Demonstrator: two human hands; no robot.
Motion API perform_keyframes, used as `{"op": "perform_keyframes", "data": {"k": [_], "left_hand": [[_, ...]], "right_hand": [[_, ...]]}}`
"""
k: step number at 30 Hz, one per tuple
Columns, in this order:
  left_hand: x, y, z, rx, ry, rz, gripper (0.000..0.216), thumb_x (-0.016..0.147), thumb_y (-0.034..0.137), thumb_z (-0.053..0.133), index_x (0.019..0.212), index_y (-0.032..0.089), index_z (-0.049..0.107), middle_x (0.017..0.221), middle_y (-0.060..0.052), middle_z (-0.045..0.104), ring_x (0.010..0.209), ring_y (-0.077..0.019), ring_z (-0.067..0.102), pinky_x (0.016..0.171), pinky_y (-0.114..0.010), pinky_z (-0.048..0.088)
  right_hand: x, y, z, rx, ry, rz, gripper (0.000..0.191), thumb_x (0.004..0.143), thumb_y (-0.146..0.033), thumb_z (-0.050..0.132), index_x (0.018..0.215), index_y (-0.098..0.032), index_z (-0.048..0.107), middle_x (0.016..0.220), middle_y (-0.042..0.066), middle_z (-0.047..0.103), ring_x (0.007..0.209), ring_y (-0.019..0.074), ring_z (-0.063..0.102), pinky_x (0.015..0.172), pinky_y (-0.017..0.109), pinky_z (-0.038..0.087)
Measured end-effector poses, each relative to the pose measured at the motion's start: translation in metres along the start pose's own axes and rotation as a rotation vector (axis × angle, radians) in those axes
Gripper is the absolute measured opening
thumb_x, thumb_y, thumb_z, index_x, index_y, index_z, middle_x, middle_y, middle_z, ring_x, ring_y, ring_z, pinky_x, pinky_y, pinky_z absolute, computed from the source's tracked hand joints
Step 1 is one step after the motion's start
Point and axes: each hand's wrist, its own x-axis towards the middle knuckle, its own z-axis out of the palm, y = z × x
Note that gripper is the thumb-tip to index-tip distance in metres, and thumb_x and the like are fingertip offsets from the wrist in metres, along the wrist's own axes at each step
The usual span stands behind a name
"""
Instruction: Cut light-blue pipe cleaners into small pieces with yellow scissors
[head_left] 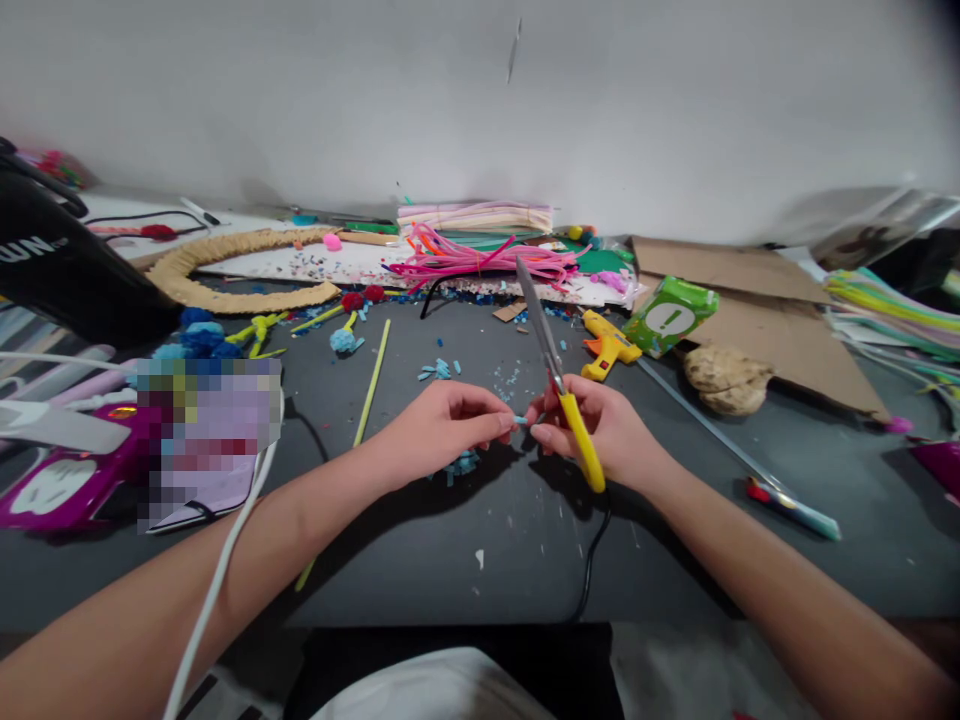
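A small light-blue piece (520, 420) is pinched in the fingertips of my left hand (457, 425), and the right fingertips are right beside it. My right hand (600, 425) holds yellow-handled scissors (581, 440), blades pointing up and away from me and looking closed. Beneath my left hand lies a clump of light-blue strips (461, 465), partly hidden by the hand. Just beyond it are several loose blue strips (439, 370), with tiny blue scraps scattered beside them. A yellow-green stem (373, 380) passes under my left forearm.
A yellow glue gun (609, 345), a green packet (671, 315) and a tan lump (727, 378) lie at right, near cardboard (787, 340). Pink stems (487, 262) and a tan ring (187, 270) lie at the back. A white cable (225, 560) crosses my left forearm.
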Motion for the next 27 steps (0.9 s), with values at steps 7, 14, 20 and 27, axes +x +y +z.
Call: {"op": "perform_keyframes", "data": {"k": [7, 14, 20, 27], "left_hand": [[0.001, -0.001, 0.003, 0.024, -0.047, -0.02, 0.025, 0.085, 0.036, 0.065, 0.088, 0.012, 0.072, 0.077, -0.002, 0.067, 0.065, -0.0087, 0.053, 0.058, -0.019, 0.04], [-0.001, -0.003, 0.005, 0.114, -0.045, 0.027, 0.026, 0.088, 0.037, 0.06, 0.089, 0.013, 0.07, 0.079, -0.004, 0.068, 0.069, -0.0106, 0.056, 0.064, -0.021, 0.044], [-0.007, -0.005, 0.002, 0.68, 0.091, 0.461, 0.022, 0.092, 0.028, 0.056, 0.103, 0.015, 0.069, 0.095, -0.006, 0.066, 0.085, -0.015, 0.06, 0.079, -0.027, 0.046], [-0.001, -0.015, -0.001, 0.908, 0.092, 0.691, 0.022, 0.095, 0.022, 0.048, 0.108, 0.015, 0.065, 0.101, -0.01, 0.067, 0.092, -0.0171, 0.061, 0.082, -0.028, 0.048]], "right_hand": [[-0.001, 0.002, 0.002, 0.028, 0.004, -0.014, 0.041, 0.07, -0.042, 0.079, 0.078, -0.022, 0.045, 0.082, 0.002, 0.066, 0.059, 0.0114, 0.057, 0.053, 0.026, 0.047], [0.0, 0.004, 0.002, 0.089, -0.036, 0.017, 0.039, 0.07, -0.033, 0.081, 0.078, -0.021, 0.045, 0.08, -0.002, 0.063, 0.056, 0.0085, 0.054, 0.052, 0.023, 0.045], [0.0, -0.002, -0.001, 0.069, -0.03, 0.063, 0.04, 0.071, -0.036, 0.079, 0.081, -0.021, 0.044, 0.078, -0.002, 0.062, 0.054, 0.0078, 0.051, 0.051, 0.023, 0.045], [0.0, -0.006, -0.001, 0.034, 0.002, 0.104, 0.041, 0.07, -0.041, 0.079, 0.079, -0.022, 0.044, 0.077, -0.002, 0.062, 0.052, 0.008, 0.049, 0.05, 0.024, 0.042]]}}
